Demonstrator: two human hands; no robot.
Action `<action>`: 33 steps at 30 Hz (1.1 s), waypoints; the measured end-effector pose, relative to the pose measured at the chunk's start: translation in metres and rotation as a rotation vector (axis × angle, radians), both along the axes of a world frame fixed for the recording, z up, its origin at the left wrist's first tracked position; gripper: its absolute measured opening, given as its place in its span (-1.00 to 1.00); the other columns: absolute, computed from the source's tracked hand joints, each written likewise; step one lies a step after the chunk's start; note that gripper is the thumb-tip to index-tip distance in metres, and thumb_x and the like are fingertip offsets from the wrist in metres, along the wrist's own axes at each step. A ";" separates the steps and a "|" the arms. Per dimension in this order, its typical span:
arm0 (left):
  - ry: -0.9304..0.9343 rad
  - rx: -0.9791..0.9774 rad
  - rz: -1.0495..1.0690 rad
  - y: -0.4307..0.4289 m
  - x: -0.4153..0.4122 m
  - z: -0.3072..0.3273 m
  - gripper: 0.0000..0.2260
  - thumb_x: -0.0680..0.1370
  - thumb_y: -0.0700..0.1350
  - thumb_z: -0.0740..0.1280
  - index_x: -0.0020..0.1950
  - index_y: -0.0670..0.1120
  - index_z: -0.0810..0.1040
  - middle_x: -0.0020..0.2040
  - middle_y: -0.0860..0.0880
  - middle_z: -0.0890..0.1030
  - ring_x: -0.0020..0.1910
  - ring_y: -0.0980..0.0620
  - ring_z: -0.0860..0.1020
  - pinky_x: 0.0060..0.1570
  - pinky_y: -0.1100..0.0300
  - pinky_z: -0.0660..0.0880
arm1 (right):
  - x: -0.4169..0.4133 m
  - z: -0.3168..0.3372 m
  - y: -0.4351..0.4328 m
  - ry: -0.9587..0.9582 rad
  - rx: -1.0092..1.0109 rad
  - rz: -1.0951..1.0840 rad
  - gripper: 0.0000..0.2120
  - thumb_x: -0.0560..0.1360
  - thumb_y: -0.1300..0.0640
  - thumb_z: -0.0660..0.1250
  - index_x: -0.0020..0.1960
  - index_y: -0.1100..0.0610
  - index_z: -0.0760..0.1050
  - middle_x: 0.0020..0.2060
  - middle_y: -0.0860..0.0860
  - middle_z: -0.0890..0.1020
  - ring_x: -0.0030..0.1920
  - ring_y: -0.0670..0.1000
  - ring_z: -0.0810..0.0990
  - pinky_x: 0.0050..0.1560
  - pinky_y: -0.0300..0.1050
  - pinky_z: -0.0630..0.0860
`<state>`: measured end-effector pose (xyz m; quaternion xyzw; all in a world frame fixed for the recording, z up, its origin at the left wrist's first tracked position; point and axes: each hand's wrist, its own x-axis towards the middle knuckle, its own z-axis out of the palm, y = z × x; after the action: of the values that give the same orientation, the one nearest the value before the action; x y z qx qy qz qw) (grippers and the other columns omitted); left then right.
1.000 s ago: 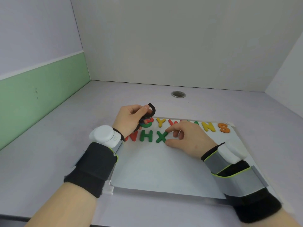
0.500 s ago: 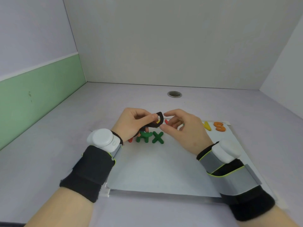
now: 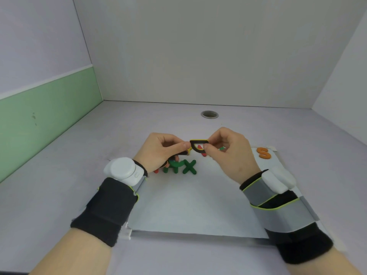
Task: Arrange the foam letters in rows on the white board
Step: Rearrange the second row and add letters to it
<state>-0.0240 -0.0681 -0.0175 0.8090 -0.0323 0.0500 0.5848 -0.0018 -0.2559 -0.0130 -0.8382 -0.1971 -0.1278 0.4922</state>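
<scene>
While both hands pinch it from opposite ends, the D-shaped letter (image 3: 198, 146), black-backed with a yellow edge, hangs in the air above the far part of the white board (image 3: 194, 205). The right hand (image 3: 231, 153) has thumb and forefinger closed on its right end; the left hand (image 3: 160, 150) has its grip closed on the left end and seems to hold another dark piece lower down, though that is hard to tell. The letter's long axis runs left to right, roughly in line with the rows below, with its back turned toward the camera.

Straight beneath and slightly nearer lies the green X (image 3: 189, 167), last visible in the second row, with a green H (image 3: 172, 168) to its left. Bare board opens right of the X, so the right hand looks better placed to set the letter down there. The orange S (image 3: 263, 153) sits near the board's far right corner, well apart. Much open board remains toward the near edge, and the surface (image 3: 59, 185) around it is bare.
</scene>
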 end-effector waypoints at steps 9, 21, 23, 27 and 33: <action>-0.015 -0.010 0.067 0.004 0.004 -0.005 -0.89 0.40 0.06 0.43 -0.22 0.05 0.69 -0.25 0.01 0.71 -0.36 -0.02 0.52 -0.23 -0.08 0.48 | 0.004 0.002 -0.017 0.047 -0.362 0.012 -0.87 0.33 0.14 0.43 -0.28 0.06 0.48 -0.11 0.00 0.65 -0.08 -0.06 0.58 -0.05 -0.18 0.53; -0.020 0.004 0.081 0.006 0.005 -0.008 -0.85 0.41 0.06 0.43 -0.17 0.01 0.69 -0.24 0.00 0.71 -0.36 0.00 0.53 -0.15 -0.38 0.50 | 0.001 0.002 -0.019 0.206 -0.529 0.142 -0.79 0.26 0.08 0.49 -0.17 -0.07 0.52 0.00 -0.05 0.57 0.03 -0.06 0.53 0.01 -0.16 0.48; -0.017 0.004 0.081 0.007 0.005 -0.007 -0.85 0.41 0.06 0.43 -0.16 0.00 0.69 -0.23 0.00 0.71 -0.36 0.00 0.53 -0.15 -0.38 0.49 | 0.001 0.002 -0.019 0.221 -0.515 0.159 -0.66 0.27 0.07 0.50 0.02 -0.07 0.53 0.01 -0.08 0.56 0.04 -0.08 0.52 0.01 -0.22 0.45; -0.015 0.004 0.084 0.005 0.003 -0.006 -0.86 0.43 0.02 0.43 -0.15 -0.02 0.69 -0.25 0.02 0.71 -0.40 0.09 0.53 -0.14 -0.37 0.50 | -0.001 0.004 -0.018 0.238 -0.571 0.173 -0.53 0.29 0.02 0.50 0.19 -0.02 0.53 0.05 -0.08 0.51 0.10 -0.08 0.50 0.11 -0.19 0.44; -0.016 0.014 0.091 0.004 0.003 -0.005 -0.84 0.44 0.03 0.41 -0.13 -0.04 0.68 -0.29 0.07 0.70 -0.42 0.14 0.54 -0.18 -0.23 0.53 | 0.000 0.003 -0.018 0.230 -0.560 0.150 -0.62 0.30 0.01 0.50 0.10 -0.02 0.57 0.03 -0.05 0.52 0.06 -0.07 0.51 0.05 -0.20 0.43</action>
<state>-0.0214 -0.0644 -0.0225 0.8133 -0.0003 0.0826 0.5759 -0.0020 -0.2738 -0.0100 -0.9332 -0.2290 0.0639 0.2695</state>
